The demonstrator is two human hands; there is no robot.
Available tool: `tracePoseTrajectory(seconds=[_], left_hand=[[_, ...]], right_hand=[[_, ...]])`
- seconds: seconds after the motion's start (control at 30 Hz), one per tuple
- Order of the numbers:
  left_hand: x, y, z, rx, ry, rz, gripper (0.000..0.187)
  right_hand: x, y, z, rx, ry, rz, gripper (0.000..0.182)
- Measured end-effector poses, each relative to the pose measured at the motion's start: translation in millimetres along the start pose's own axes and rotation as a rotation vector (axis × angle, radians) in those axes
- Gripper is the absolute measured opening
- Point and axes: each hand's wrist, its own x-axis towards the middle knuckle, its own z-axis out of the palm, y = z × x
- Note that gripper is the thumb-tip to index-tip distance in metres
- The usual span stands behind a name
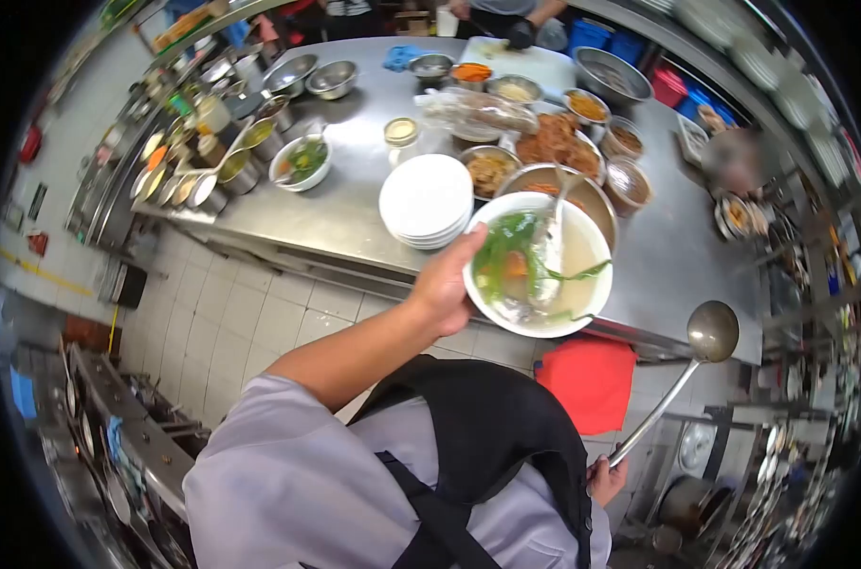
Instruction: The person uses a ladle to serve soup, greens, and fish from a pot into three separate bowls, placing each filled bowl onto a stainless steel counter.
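My left hand (447, 284) grips the rim of a white soup bowl (544, 329) and holds it out above the near table edge. Clear broth, green leaves, an orange piece and a spoon (556, 223) are in the bowl. Down at my right side, my right hand (606, 479) is closed around the handle of a long metal ladle (713, 332), whose cup points up and away from me. Just left of the bowl stands a stack of white plates (426, 197) on the steel table.
Steel bowls, a food-filled bowl (487, 171) and tubs crowd the steel table (355, 223). Another soup bowl (302, 163) sits at left near sauce containers. Co-workers stand across the table, one at a cutting board (535, 64). A red stool-like object (587, 379) is below the edge.
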Motion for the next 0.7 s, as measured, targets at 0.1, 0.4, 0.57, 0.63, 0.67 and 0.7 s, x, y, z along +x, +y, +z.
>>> tracePoseTrajectory(seconds=[0.1, 0.4, 0.57, 0.63, 0.67, 0.7], left_hand=[[-28.2, 43.7, -49.0, -0.011, 0.129, 0.145, 0.048], [-88.9, 151.8, -210.2, -0.011, 0.508, 0.560, 0.049], [-93.9, 185.3, -334.2, 0.069, 0.653, 0.664, 0.057], [-95.2, 197.1, -369.2, 0.066, 0.787, 0.711, 0.057], [-96.2, 202.6, -395.4, 0.104, 0.812, 0.697, 0.054], [-96.4, 208.5, -403.3, 0.102, 0.809, 0.693, 0.054]], right_hand=[[12.8, 3.9, 20.2, 0.001, -0.038, 0.003, 0.044], [6.2, 0.7, 89.4, -0.014, -0.042, -0.036, 0.030], [-7.5, 12.7, 116.9, -0.002, -0.033, -0.038, 0.033], [-14.2, 19.3, 124.8, -0.002, -0.044, -0.049, 0.035], [-17.0, 22.4, 128.6, 0.004, -0.054, -0.059, 0.037], [-20.4, 24.2, 133.3, 0.002, -0.049, -0.061, 0.037]])
